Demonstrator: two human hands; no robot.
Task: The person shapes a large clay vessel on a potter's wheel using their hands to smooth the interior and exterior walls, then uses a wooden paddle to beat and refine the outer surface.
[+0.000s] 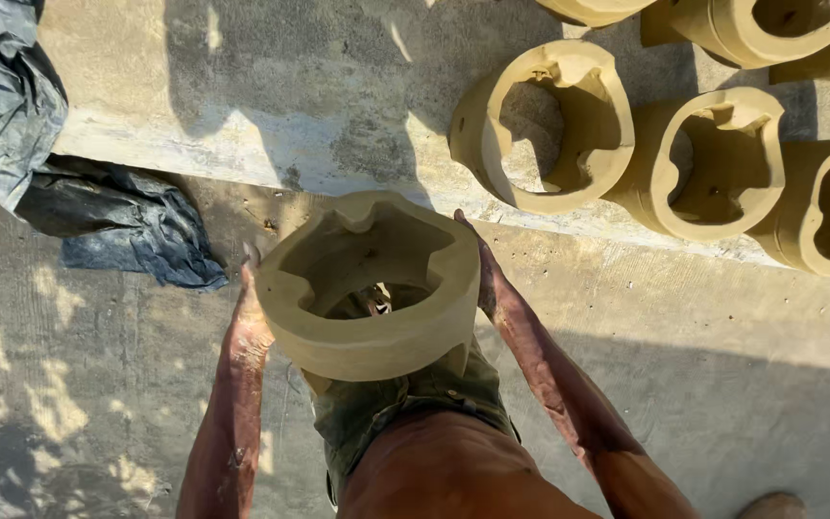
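I carry a hollow yellow-brown clay stove body (374,288), a thick round ring with notches inside its rim, held in front of my waist. My left hand (252,312) presses flat against its left side. On the opposite wall my right hand (485,274) does the same, fingers pointing forward. Both hands and forearms are smeared with clay. Through the ring's open middle I see my green shorts (377,408).
Several similar clay rings stand on a raised concrete slab (290,106) at the upper right, the nearest ring (547,123) just ahead. A dark crumpled plastic sheet (98,211) lies at the left. Lower concrete floor (722,375) lies underfoot.
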